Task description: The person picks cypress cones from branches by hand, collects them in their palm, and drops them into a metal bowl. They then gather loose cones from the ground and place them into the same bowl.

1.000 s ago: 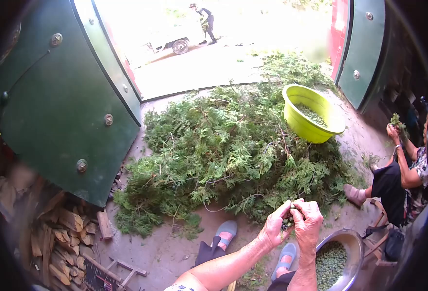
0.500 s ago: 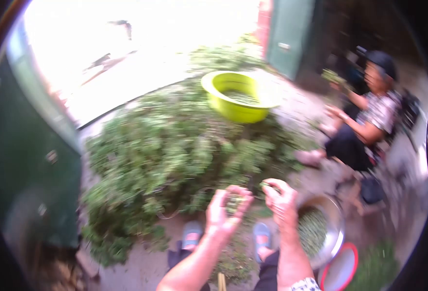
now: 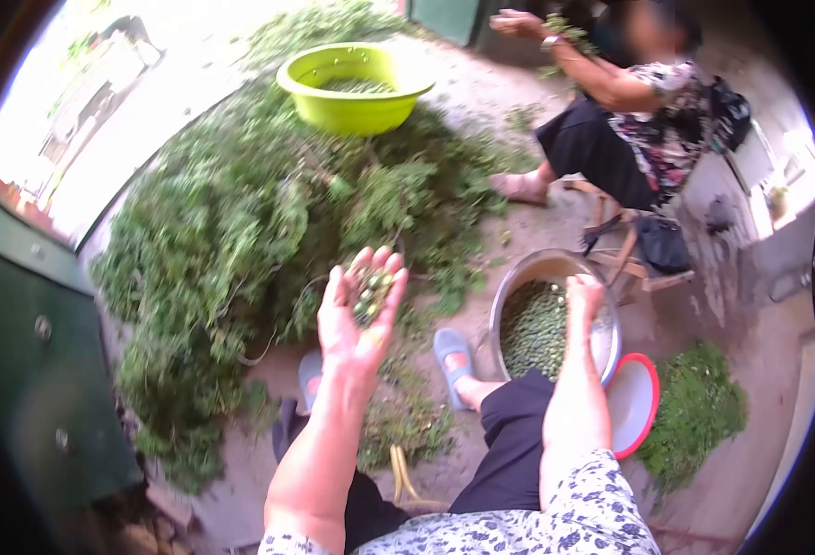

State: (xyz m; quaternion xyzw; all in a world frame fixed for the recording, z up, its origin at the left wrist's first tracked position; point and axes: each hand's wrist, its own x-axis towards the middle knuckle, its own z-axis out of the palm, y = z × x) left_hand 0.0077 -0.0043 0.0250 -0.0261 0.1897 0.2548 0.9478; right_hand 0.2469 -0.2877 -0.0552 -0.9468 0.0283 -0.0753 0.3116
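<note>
My left hand (image 3: 344,331) is palm up in front of the plant pile, its fingers cupped. In the palm lies a small heap of round green pods (image 3: 368,294). My right hand (image 3: 585,298) is closed over the right part of a metal basin (image 3: 616,344); whatever its fingers hold, if anything, is hidden. Many similar green pods (image 3: 529,335) fill the basin. Beyond my left hand spreads a large pile of leafy green plants (image 3: 232,222).
A yellow-green tub (image 3: 352,113) with green pods stands behind the pile. Another person (image 3: 601,139) sits at the right, holding a sprig. Beside the basin are a red-rimmed white basin (image 3: 631,407) and a heap of greens (image 3: 694,416). My feet are between pile and basin.
My hands have moved apart: the right has gone from beside the left to over the metal basin. My left palm has turned up. The view has swung right and down.
</note>
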